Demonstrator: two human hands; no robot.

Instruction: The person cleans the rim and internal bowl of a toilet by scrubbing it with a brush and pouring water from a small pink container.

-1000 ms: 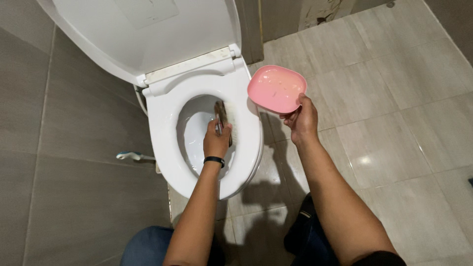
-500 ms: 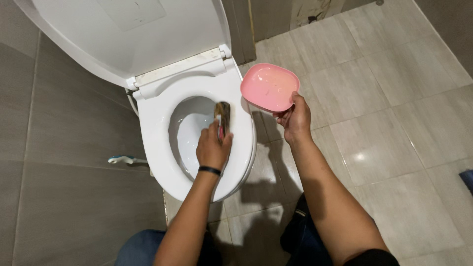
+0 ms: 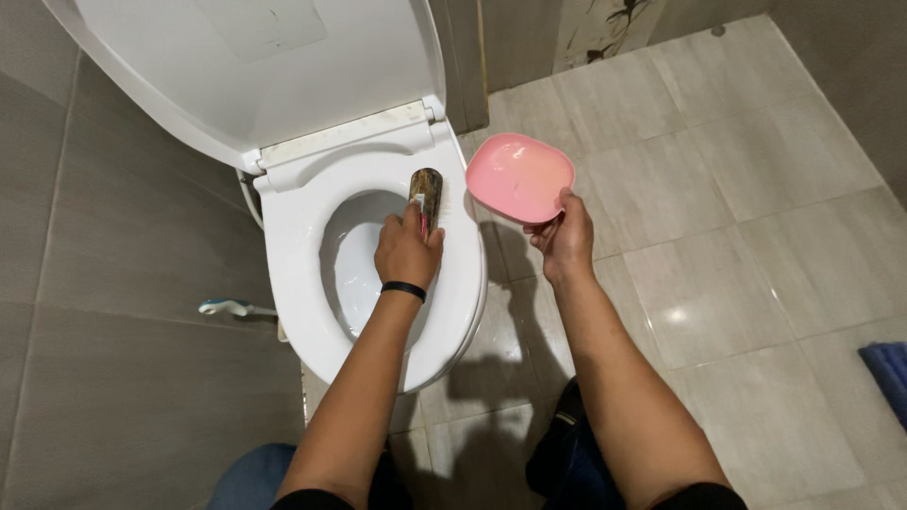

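my left hand (image 3: pixel 408 253): closed around the handle of a scrub brush (image 3: pixel 426 195), black band on the wrist. the brush head, brown and worn, sticks out past my fingers and lies against the far right part of the toilet seat (image 3: pixel 298 246), right at the inner edge of the opening.

my right hand (image 3: pixel 567 238): fingers pinching the near rim of a pink basin (image 3: pixel 520 175), which is held in the air just right of the brush, tilted, its hollow facing me. a thin wet film shows inside; i cannot tell more.

under and left of my left hand: white toilet bowl (image 3: pixel 357 260), water low in it. beyond both hands: raised white lid (image 3: pixel 255 66), with a stained hinge strip where it meets the seat.

far left of my left hand, low by the toilet base: a small white and blue sprayer head (image 3: pixel 224 307) on a hose.

under my right hand and forearm: pale tiled floor (image 3: pixel 737 236). far right of it, at the picture's edge: a corner of blue cloth (image 3: pixel 888 373).

nearest me: my knees in blue and dark trousers.
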